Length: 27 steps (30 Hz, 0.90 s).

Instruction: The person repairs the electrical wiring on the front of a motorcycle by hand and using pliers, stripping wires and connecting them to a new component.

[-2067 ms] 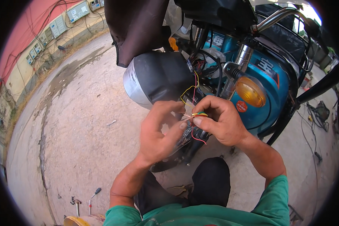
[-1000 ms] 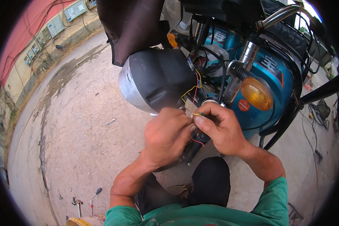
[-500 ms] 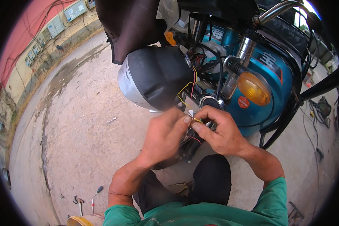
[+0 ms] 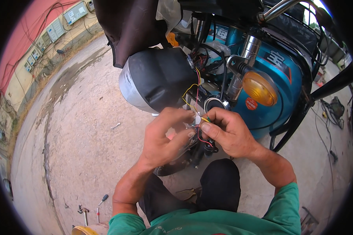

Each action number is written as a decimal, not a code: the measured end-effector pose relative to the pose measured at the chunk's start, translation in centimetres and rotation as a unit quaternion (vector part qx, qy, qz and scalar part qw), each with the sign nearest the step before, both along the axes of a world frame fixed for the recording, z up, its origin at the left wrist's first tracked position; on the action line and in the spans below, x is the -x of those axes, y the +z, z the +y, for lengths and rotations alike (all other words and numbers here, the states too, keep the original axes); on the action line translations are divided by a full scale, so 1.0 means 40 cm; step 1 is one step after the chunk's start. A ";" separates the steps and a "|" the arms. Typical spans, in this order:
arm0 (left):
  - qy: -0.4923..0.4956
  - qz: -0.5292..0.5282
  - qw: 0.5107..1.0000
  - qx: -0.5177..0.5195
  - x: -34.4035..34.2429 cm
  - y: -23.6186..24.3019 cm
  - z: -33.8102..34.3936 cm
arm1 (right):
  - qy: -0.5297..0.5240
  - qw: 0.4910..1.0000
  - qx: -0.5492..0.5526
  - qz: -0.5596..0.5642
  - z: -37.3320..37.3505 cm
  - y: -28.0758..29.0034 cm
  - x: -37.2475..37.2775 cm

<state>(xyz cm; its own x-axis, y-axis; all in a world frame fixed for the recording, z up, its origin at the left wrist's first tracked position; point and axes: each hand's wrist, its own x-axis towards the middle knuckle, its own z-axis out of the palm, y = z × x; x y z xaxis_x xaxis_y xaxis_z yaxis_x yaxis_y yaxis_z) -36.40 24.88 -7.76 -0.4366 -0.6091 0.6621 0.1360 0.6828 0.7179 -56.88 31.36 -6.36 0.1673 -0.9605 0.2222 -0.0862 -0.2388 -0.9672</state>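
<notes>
Thin wires [image 4: 197, 124] pinched betw. fingertips of L hand [image 4: 164, 137] & R hand [image 4: 227, 133], both closed; ends best kept aligned, headlamp [image 4: 157, 78] just above.

Both hands meet at frame centre: left hand [image 4: 162, 139] just left of right hand [image 4: 227, 133], fingertips touching around thin wires [image 4: 198, 125]. Headlamp housing [image 4: 157, 78] directly above the hands; round turn-signal lamp [image 4: 259, 88] to its right, on the vehicle's front panel [image 4: 286, 74] in the upper right. Bent knee [image 4: 219, 184] below the hands. Hand tools [image 4: 91, 207] on the ground [image 4: 78, 149], lower left. Wall [image 4: 31, 43] upper left.
</notes>
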 end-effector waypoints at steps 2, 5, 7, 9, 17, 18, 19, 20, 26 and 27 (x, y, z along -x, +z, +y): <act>-0.003 -0.029 0.996 0.085 -0.005 0.010 -0.024 | 0.011 1.000 -0.014 -0.007 -0.001 -0.004 0.002; 0.012 -0.063 0.985 0.161 -0.005 0.017 -0.022 | 0.019 0.999 -0.018 -0.024 -0.001 -0.004 -0.003; 0.015 -0.066 0.987 0.144 -0.004 0.018 -0.018 | 0.024 0.999 -0.013 -0.026 0.001 -0.003 -0.003; 0.015 -0.064 0.988 0.141 -0.001 0.018 -0.017 | 0.028 0.999 -0.008 -0.028 0.002 -0.002 -0.005; 0.007 -0.038 0.991 0.127 0.010 0.011 -0.020 | -0.004 0.985 0.064 -0.162 0.008 -0.026 -0.020; 0.003 -0.035 0.990 0.135 0.013 0.013 -0.021 | -0.004 0.985 0.064 -0.163 0.009 -0.028 -0.018; -0.002 -0.032 0.989 0.143 0.014 0.015 -0.021 | -0.002 0.985 0.063 -0.158 0.009 -0.029 -0.017; -0.002 -0.032 0.989 0.143 0.014 0.019 -0.023 | 0.001 0.986 0.062 -0.154 0.009 -0.030 -0.017; 0.003 -0.074 0.980 0.183 0.000 0.018 -0.026 | 0.002 0.986 0.020 -0.164 0.011 -0.029 -0.020; -0.001 -0.078 0.984 0.162 -0.003 0.014 -0.026 | 0.004 0.986 0.019 -0.165 0.012 -0.029 -0.021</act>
<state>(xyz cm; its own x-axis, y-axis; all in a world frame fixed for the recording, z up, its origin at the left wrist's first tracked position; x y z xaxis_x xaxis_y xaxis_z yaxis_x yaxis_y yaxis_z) -36.29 23.83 -7.20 -0.5495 -0.3758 0.7462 0.0436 0.8790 0.4748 -56.03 31.86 -7.52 0.0866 -0.9497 0.3010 0.2333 -0.2745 -0.9329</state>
